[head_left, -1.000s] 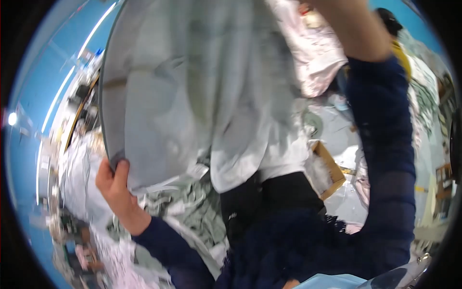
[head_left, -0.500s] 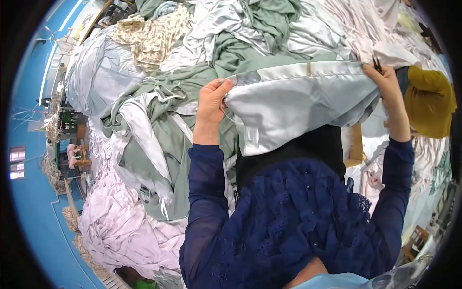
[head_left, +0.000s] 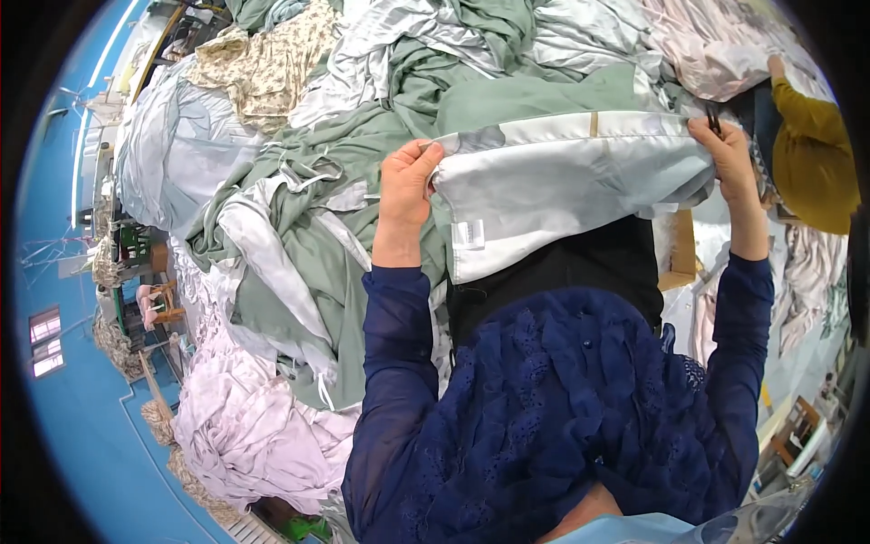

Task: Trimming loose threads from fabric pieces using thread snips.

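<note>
A pale grey-white piece of fabric (head_left: 562, 177), green on its far side, is stretched between my two hands in front of my body. My left hand (head_left: 407, 195) pinches the left end of its hemmed upper edge. At the opposite end, my right hand (head_left: 734, 163) grips the same edge, thumb on top. A small dark pointed tool, perhaps thread snips (head_left: 713, 118), pokes up from the right hand; most of it is hidden. A tan mark (head_left: 594, 124) crosses the hem, and a small white label (head_left: 468, 234) sits near the lower left corner.
Green and white fabric (head_left: 308, 263) lies heaped beyond and left of my hands. Pale pink fabric (head_left: 263, 408) piles up at lower left. Patterned cloth (head_left: 258, 68) lies at the far left. A person in a mustard top (head_left: 816, 154) is at the right, by a cardboard box (head_left: 678, 249).
The fabric's lower left corner has risen slightly and its label now faces up. Both hands keep their hold. At the right, the person in mustard has moved, with a hand now reaching to pink cloth.
</note>
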Tool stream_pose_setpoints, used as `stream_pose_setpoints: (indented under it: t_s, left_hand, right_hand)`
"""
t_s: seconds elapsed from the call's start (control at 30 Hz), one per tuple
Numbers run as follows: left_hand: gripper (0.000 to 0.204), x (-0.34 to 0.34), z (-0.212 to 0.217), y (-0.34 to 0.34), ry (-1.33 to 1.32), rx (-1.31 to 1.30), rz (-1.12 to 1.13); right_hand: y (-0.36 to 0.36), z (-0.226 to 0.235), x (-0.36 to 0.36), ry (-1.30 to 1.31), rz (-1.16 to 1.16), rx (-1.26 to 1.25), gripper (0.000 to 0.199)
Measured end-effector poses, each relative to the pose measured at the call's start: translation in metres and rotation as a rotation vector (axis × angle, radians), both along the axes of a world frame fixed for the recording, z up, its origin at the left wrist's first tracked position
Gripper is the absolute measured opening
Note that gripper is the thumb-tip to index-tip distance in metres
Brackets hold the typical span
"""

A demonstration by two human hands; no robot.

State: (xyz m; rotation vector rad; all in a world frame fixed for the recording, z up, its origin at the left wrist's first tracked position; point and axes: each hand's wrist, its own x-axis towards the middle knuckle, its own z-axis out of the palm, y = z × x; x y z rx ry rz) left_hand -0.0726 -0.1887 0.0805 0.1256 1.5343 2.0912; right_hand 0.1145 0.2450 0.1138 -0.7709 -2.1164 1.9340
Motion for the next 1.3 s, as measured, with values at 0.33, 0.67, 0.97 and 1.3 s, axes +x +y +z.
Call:
stream_pose_setpoints:
  t_s: [0.33,0.67,0.97,1.3]
  left_hand:
    - [0.009,0.030,-0.070,0.033,0.098,-0.252,0.200]
    - [0.011,0.036,-0.069,0.040,0.132,-0.314,0.267]
    - [0.011,0.032,-0.073,0.040,0.094,-0.312,0.264]
    - [0.010,0.029,-0.075,0.039,0.044,-0.284,0.307]
  right_hand:
    - [-0.127,-0.060,-0.052,0.443,-0.038,0.745,0.022]
    - [-0.213,-0.114,-0.106,0.209,0.262,0.630,0.026]
    - [-0.199,-0.124,-0.117,-0.029,0.297,0.179,0.018]
    - [-0.186,-0.117,-0.109,0.068,0.141,-0.091,0.014]
